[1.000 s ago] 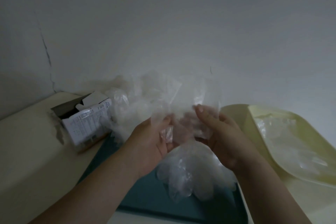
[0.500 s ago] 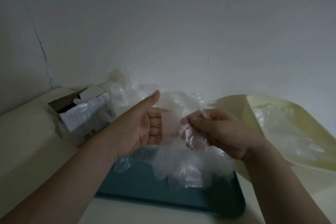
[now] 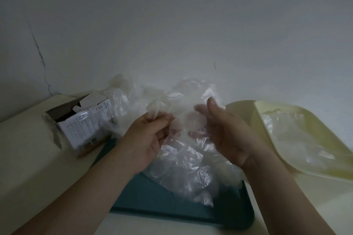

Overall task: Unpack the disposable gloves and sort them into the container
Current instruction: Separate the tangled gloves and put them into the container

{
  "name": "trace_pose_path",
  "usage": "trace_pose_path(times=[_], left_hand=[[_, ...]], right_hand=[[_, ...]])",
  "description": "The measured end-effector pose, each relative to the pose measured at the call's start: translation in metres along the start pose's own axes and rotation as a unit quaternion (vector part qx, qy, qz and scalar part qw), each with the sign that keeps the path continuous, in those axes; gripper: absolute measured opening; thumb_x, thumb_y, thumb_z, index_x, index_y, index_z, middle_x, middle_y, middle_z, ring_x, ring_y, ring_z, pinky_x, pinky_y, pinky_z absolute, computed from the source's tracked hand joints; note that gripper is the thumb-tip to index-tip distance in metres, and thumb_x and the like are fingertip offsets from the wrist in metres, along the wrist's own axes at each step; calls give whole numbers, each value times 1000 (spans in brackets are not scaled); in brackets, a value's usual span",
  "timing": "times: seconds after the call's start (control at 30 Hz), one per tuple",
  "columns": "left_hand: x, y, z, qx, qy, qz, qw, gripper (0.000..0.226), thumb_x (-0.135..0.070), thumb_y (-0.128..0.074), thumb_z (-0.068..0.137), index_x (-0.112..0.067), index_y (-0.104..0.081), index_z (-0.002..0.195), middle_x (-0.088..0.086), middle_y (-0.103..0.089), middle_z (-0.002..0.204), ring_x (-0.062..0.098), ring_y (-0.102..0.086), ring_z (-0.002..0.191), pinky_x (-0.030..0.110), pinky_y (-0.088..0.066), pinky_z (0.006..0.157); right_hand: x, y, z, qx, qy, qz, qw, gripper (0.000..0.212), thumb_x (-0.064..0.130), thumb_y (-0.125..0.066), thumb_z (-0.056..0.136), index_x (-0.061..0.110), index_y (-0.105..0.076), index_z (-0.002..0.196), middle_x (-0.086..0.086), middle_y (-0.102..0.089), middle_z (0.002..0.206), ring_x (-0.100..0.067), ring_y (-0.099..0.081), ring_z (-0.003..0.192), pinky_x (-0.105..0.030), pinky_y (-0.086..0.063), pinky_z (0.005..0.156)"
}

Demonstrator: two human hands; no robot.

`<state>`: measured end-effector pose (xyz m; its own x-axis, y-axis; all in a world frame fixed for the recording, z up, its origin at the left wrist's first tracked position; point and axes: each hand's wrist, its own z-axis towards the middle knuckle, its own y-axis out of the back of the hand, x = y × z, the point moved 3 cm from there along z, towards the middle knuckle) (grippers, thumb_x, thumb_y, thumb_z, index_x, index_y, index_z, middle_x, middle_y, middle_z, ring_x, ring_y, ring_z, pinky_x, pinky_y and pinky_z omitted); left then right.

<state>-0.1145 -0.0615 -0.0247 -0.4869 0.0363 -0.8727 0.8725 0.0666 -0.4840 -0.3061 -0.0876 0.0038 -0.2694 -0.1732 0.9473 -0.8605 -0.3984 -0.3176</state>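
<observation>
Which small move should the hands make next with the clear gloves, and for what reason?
Probably draw the left hand leftward to peel off the one glove tip it pinches, while the right hand steadies the bunch of gloves. The bunch hangs tangled above the teal tray, and the yellow container at the right already holds loose gloves, so one freed glove can go there.

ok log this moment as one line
step: unpacking | left hand: pinches glove bundle | right hand: behind bundle, grip unclear | bundle: above teal tray | yellow container: gloves inside | box: open
</observation>
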Motion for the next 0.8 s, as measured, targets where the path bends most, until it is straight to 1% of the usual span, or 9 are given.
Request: trace_pose_path(times=[0.07,0.13,0.23,0.3,0.4,0.47,0.57,0.63,0.8], left_hand=[[1,-2,-3,-8,-39,85,996,12,-2,-71,89,-3,-72,101,9,-77,90,18,-74,78,31,-59,65],[0,3,-5,-6,-119,289,950,26,3,-64,93,-20,-76,94,-8,-75,85,8,-70,72,20,-54,60],[9,11,-2,106,-172,579,790,41,-18,-73,88,-55,-59,83,-26,-59,89,14,-63,89,21,-48,75],[23,13,0,147,-159,676,704,30,-37,-75,83,-57,-52,87,-26,-51,94,15,-58,98,23,-45,81],[28,14,2,72,-141,679,717,16,-41,-74,89,-37,-68,104,-13,-63,93,13,-63,88,16,-47,76],[23,18,5,14,-126,651,749,7,-28,-72,93,-22,-69,90,-11,-63,78,13,-62,74,15,-45,65],[13,23,11,31,-109,640,760,39,-4,-70,90,-33,-62,65,-14,-60,68,11,-63,69,19,-44,65],[1,24,9,35,-156,605,780,44,-11,-70,94,-46,-65,68,-26,-66,75,-2,-64,75,9,-43,68],[-29,32,6,-90,-194,463,860,13,-23,-70,97,-26,-75,85,-20,-72,81,-8,-65,78,8,-45,67]], right_hand=[[-1,-2,2,-13,24,62,998,26,22,-70,88,3,-72,106,-16,-70,105,-28,-70,91,-38,-64,75],[0,4,4,-67,39,53,996,17,12,-71,89,3,-75,103,-13,-70,100,-27,-70,86,-39,-63,70],[4,18,4,-142,71,-67,985,14,4,-68,94,10,-80,99,-14,-72,93,-32,-63,85,-41,-53,75],[8,19,1,-150,89,-125,977,16,6,-68,95,14,-81,94,-13,-71,85,-32,-53,83,-40,-41,74],[16,14,-6,-100,99,-190,972,13,14,-67,98,9,-79,98,-6,-65,66,-24,-42,52,-21,-31,50],[19,14,-9,-70,107,-232,964,21,22,-66,98,5,-78,100,-3,-60,58,-12,-37,42,-19,-27,41],[23,13,-14,-5,98,-286,953,25,37,-69,91,16,-81,98,-9,-65,65,-32,-44,58,-34,-42,55],[23,12,-19,57,84,-315,944,32,45,-72,87,16,-81,96,-22,-70,79,-50,-50,69,-57,-53,72],[19,3,-20,156,82,-378,909,17,29,-69,95,16,-80,94,-12,-74,82,-38,-57,64,-46,-48,62]])
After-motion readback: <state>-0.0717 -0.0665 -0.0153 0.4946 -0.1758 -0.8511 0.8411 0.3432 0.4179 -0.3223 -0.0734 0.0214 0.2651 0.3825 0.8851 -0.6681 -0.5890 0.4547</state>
